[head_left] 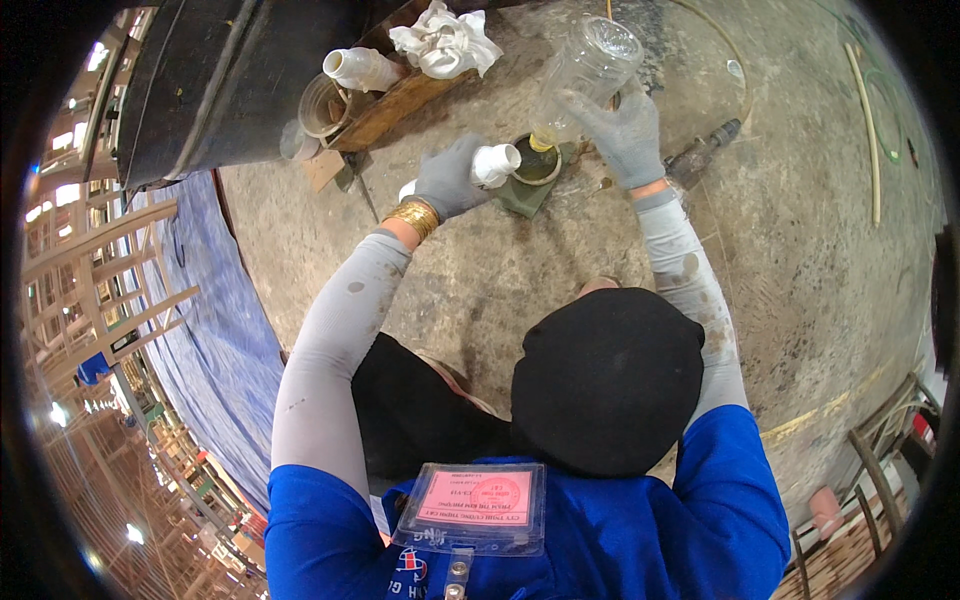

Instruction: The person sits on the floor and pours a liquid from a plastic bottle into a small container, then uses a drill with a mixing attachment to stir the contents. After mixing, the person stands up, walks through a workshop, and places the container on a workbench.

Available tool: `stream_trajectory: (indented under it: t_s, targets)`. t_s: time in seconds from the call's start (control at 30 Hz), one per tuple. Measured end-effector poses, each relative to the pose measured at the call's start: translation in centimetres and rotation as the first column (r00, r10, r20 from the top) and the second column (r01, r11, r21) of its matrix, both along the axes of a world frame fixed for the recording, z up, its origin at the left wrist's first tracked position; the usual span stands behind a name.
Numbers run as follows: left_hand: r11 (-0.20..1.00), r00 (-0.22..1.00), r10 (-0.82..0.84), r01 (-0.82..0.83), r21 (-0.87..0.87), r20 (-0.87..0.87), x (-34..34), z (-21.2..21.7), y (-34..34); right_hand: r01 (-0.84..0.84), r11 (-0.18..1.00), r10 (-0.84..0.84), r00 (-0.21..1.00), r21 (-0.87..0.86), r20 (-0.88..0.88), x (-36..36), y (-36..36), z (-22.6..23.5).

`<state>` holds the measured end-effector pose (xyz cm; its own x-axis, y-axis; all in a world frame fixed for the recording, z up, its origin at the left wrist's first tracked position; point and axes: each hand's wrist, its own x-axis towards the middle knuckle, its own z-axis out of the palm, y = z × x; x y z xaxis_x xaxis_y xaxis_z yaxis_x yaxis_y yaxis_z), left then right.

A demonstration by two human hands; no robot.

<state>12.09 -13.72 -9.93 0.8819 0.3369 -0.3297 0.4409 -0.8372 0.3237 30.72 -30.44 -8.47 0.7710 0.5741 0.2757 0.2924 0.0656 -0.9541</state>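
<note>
My gloved left hand (450,178) is wrapped round a white plastic bottle (494,164), tipped on its side with its uncapped mouth facing right. My gloved right hand (624,138) grips a large clear plastic bottle (592,68) that is tilted mouth-down. Yellowish liquid shows in its neck, which rests at or just over the rim of a small round cup (541,178). Dark greenish liquid appears to lie inside the cup. Beneath the cup, a green cloth (524,203) is spread on the concrete floor. Whether liquid is flowing cannot be made out.
Beyond my left hand are a wooden board (405,108), a second white bottle (362,69), a crumpled white rag (444,42) and a clear plastic tub (322,106), beside a large black object (230,90). A hand-held tool (704,152) with a hose lies right. Blue sheeting (205,290) covers the left.
</note>
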Motion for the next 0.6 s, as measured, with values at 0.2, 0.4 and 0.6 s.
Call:
stream_trajectory:
  t_s: [0.2,0.4,0.6]
  targets:
    - [0.977,0.985,0.073,-0.101,-0.188,-0.154,0.0,-0.3,1.1,0.015,0.997,0.008,0.963,0.082,-0.269,0.0,0.1,-1.9]
    - [0.98,0.987,0.018,-0.049,-0.193,-0.161,0.5,-0.5,1.3,0.023,0.997,-0.002,0.957,0.071,-0.289,-0.2,-0.2,-2.3]
    - [0.984,0.989,0.003,-0.03,-0.176,-0.151,0.8,-0.5,1.2,-0.001,1.0,0.005,0.975,0.016,-0.223,-0.2,0.0,-1.6]
